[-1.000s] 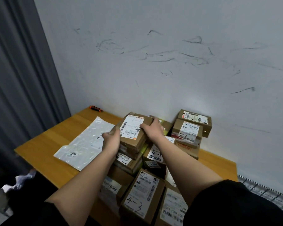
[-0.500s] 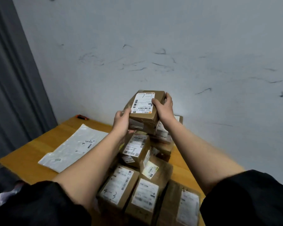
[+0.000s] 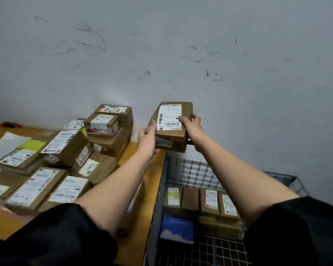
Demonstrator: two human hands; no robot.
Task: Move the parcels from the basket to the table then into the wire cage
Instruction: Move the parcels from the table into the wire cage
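A brown cardboard parcel [image 3: 172,137] with a white shipping label is up in the air, over the far edge of the wire cage [image 3: 158,192]. My left hand [image 3: 148,140] grips its left end and my right hand [image 3: 190,124] grips its right side, thumb on the label. Several labelled cardboard parcels [image 3: 65,143] are piled on the wooden table [image 3: 140,235] to the left. Inside the cage, several parcels [image 3: 210,201] stand in a row against the far wall, with a blue packet [image 3: 176,228] in front of them.
A white plastic mailer [image 3: 2,144] lies flat on the table's left part, and an orange tool [image 3: 10,124] sits at its far corner. A scuffed white wall rises behind the table and the cage. Bare wire floor shows in the cage's near part.
Both hands lifted the parcel off the pile and carried it right, from over the table to over the wire cage. My view turned right, bringing the cage into sight.
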